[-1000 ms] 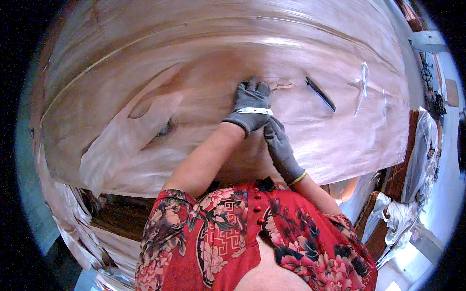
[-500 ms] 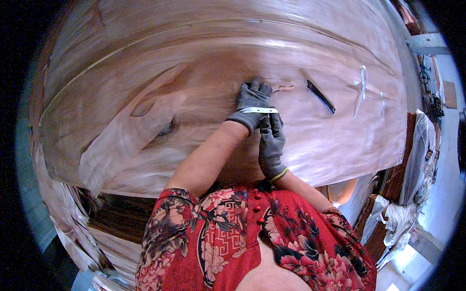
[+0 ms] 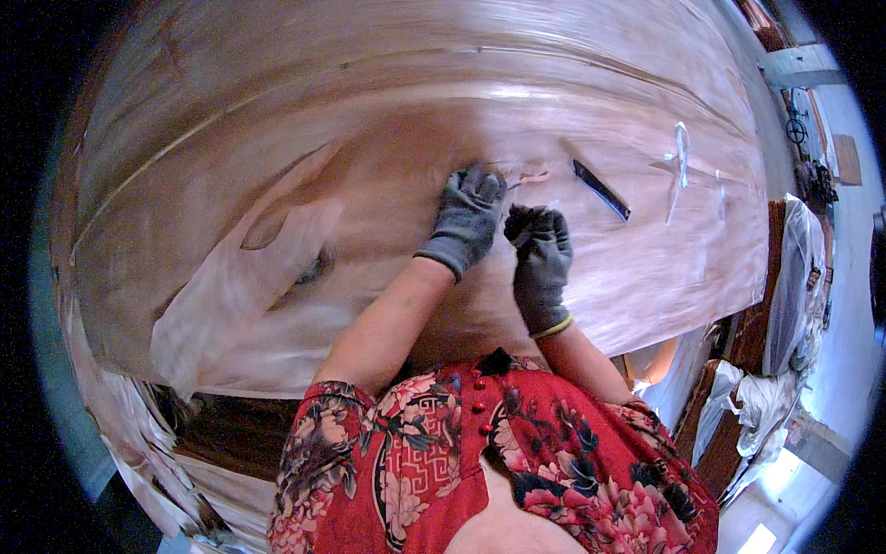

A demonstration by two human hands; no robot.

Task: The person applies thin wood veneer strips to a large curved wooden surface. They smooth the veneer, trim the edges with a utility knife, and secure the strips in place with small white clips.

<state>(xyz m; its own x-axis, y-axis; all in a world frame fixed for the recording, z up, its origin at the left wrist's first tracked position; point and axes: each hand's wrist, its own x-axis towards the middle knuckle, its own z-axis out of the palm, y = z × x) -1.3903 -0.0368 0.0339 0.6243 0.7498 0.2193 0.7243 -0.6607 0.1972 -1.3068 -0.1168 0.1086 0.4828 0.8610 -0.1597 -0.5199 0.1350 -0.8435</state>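
Inside grey gloves [image 3: 543,268], both hands [image 3: 469,217]

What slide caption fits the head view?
Gray-gloved left hand and right hand over a brown sheet, slim black object to their right.

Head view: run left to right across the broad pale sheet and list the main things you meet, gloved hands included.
Pale translucent flap → left hand → right hand → narrow black object → thin white strip.

Narrow gap between hands [image 3: 464,220], black tool [image 3: 601,190] (slanted) obstructing right, pale flap [image 3: 217,295] left, perhaps raised
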